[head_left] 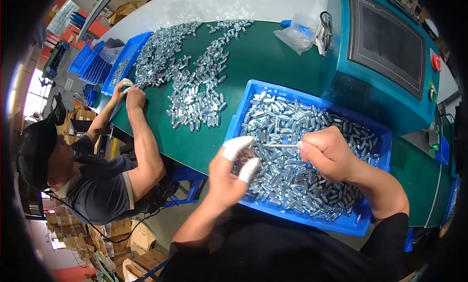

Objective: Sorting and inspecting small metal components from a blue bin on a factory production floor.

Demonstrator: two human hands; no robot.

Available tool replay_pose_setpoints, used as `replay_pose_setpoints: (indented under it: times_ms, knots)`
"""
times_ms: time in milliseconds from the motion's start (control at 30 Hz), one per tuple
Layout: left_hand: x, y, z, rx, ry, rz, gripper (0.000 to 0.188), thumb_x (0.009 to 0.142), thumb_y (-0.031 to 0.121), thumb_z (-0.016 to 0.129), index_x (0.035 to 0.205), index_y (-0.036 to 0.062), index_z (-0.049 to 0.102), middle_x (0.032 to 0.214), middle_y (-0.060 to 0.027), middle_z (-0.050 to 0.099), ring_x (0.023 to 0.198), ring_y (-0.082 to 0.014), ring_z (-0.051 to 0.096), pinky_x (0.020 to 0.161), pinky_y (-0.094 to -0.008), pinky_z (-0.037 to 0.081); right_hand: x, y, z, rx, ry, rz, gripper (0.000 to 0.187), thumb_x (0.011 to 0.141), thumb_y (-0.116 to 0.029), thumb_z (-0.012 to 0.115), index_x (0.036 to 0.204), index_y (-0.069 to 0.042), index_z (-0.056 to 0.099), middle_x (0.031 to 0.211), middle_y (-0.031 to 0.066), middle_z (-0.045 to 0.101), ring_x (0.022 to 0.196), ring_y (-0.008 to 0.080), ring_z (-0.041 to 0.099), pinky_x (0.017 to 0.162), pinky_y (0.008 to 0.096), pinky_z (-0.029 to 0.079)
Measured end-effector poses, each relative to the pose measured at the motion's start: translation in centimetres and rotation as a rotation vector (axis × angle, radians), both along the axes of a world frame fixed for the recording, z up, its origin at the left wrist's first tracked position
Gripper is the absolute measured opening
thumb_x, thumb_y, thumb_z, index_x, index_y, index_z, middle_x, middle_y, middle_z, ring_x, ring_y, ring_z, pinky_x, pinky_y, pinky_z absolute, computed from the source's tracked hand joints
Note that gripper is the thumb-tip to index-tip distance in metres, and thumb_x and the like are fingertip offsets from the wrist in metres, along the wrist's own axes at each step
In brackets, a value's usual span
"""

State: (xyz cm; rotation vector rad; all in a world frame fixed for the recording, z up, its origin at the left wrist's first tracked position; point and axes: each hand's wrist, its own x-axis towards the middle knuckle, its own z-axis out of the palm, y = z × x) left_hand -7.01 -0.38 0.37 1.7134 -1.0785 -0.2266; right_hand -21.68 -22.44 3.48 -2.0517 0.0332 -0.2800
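Note:
Closed in a fist, my right hand (327,153) grips a thin metal rod (280,145) that points left over the blue bin (302,223). Short silvery metal parts (287,179), shaped like small hex sleeves, fill this bin. At its left edge is my left hand (226,172), slightly blurred, with white covers on thumb and forefinger. These two fingers stand apart near the rod's free end. Its other fingers are curled behind and mostly hidden, so I cannot make out whether a small part lies among them.
Many more metal parts (195,99) are spread over the green tabletop (273,53). A co-worker (97,179) sits at the left, hands beside another blue tray (141,41). A teal machine (380,102) with a screen and buttons stands at the right. A plastic bag (297,38) lies behind.

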Motion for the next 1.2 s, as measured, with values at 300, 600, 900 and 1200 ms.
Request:
replay_pose_setpoints:
  times_ms: [300,600,900,1200]
  knots:
    - [13.2,0.8,-3.1,0.325,-0.747,0.343,0.029,0.08,0.0,0.075,0.108,0.0048,0.071,0.106,-0.0136,0.068,0.103,-0.035,0.059,0.093,-0.0426,0.049,0.2,1.0,-1.0,0.029,-0.015,0.01,0.036,0.099,-0.016,0.057,0.066,-0.002,0.053,0.055,0.0137,0.051,0.049,0.0308,0.053,0.05,0.0397,0.04]
    - [5.4,0.1,0.3,-0.121,0.35,0.235,0.012,0.099,0.008,0.059,0.106,0.0017,0.066,0.093,-0.0034,0.064,0.079,-0.0107,0.059,0.07,-0.0257,0.048,0.3,1.0,-1.0,0.04,-0.003,-0.017,0.034,0.098,-0.017,0.057,0.067,-0.004,0.055,0.057,0.0144,0.053,0.051,0.0335,0.054,0.05,0.0406,0.041]
    - [-1.9,1.2,-1.2,-0.164,0.795,-0.145,0.017,0.098,-0.001,0.058,0.115,0.0014,0.061,0.096,-0.0119,0.07,0.083,-0.0172,0.069,0.077,-0.0317,0.057,0.0,1.5,-1.9,-0.07,-0.006,0.084,0.031,0.095,-0.016,0.062,0.067,-0.005,0.054,0.056,0.0137,0.052,0.05,0.0343,0.055,0.049,0.043,0.041]
    - [-2.0,1.4,-1.3,-0.051,0.777,-0.209,0.013,0.095,-0.004,0.063,0.107,0.0021,0.061,0.091,-0.0102,0.071,0.077,-0.0154,0.069,0.069,-0.0288,0.057,-0.2,3.3,-2.3,-0.345,-0.184,0.051,0.02,0.085,-0.013,0.069,0.068,-0.008,0.058,0.06,0.0082,0.056,0.053,0.0296,0.058,0.05,0.0405,0.046]
